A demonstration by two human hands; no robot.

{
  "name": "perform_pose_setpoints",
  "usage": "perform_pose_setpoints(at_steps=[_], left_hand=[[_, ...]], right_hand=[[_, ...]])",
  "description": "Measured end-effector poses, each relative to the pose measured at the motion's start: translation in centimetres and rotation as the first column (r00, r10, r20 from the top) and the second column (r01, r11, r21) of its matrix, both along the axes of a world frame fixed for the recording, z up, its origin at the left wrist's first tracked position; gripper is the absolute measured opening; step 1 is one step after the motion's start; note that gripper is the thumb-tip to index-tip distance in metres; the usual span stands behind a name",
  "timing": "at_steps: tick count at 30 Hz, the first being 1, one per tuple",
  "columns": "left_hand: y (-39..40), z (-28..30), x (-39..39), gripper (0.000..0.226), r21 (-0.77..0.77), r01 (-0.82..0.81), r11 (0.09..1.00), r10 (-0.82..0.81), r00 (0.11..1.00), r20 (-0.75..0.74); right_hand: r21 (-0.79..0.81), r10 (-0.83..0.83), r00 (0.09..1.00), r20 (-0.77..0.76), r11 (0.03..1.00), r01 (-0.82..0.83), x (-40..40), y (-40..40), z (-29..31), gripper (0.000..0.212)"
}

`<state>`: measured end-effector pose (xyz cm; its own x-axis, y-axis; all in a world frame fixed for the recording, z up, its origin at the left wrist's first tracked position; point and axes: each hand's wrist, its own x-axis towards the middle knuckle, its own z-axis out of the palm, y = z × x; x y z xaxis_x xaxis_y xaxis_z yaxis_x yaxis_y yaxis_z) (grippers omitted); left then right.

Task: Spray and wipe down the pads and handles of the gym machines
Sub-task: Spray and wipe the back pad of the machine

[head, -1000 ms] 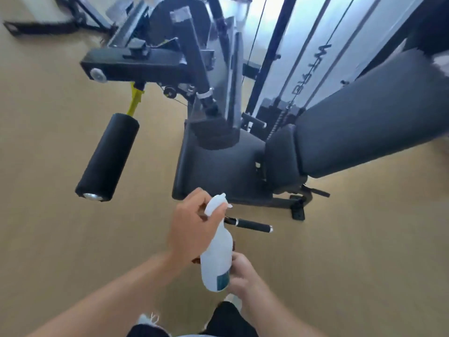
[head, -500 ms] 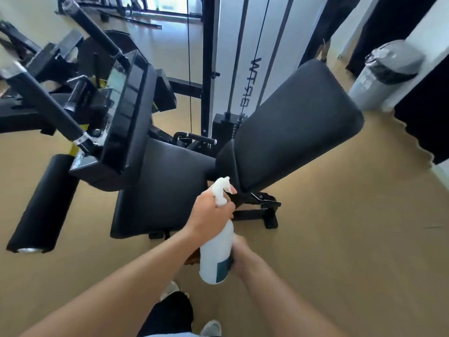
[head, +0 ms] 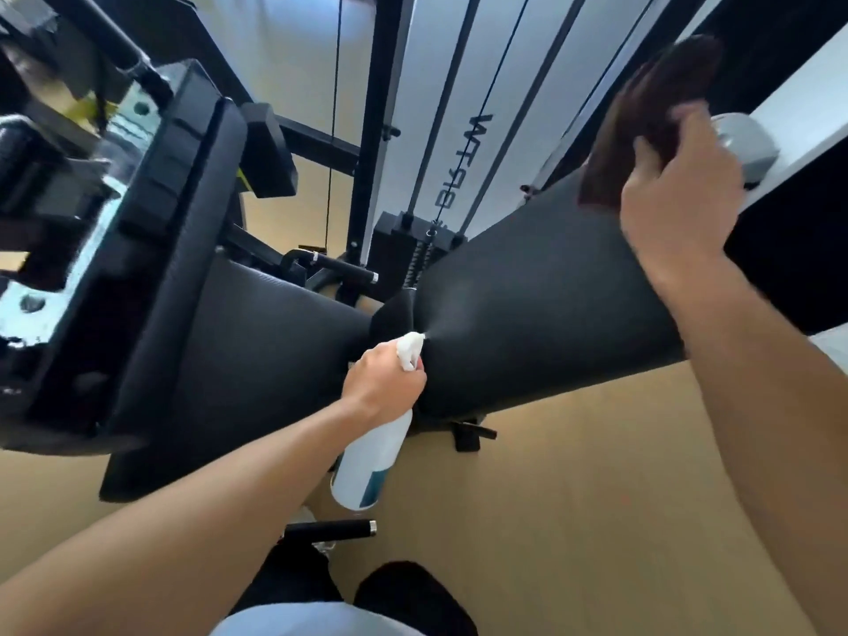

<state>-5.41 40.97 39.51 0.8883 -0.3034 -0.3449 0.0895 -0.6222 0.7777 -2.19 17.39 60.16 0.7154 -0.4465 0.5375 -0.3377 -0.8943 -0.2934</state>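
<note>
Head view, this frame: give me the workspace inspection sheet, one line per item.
Surface: black back pad of the gym machine, tilted; a faint mist shows in front of the nozzle, aimed at the pad.
Job's things: white spray bottle in the left hand; dark brown cloth at the pad's upper end; black seat pad beside the back pad.
Clutter: nothing seen.
Hands: left hand grips the bottle's neck, finger at the trigger; right hand holds the cloth, blurred.
Cables: thin black machine cable running up by the frame.
Surroundings: tan floor; grey bin behind the right hand; short black handle low in the frame.
</note>
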Motion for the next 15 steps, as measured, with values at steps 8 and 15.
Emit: perform_pose_setpoints(at_steps=[8,15], left_hand=[[-3.7,-0.7,1.6,0.015,0.037,-0.003,0.999,0.004,0.999,-0.043],[-6.5,-0.5,1.9,0.015,0.037,-0.042,0.998,0.042,0.999,0.002]], right_hand=[[-0.586,-0.282,0.546,-0.789,0.613,-0.529,3.3,-3.2,-3.9,0.032],[-0.573,-0.244,0.531,-0.812,0.512,-0.64,6.5,-5.7,-4.9,0.066]])
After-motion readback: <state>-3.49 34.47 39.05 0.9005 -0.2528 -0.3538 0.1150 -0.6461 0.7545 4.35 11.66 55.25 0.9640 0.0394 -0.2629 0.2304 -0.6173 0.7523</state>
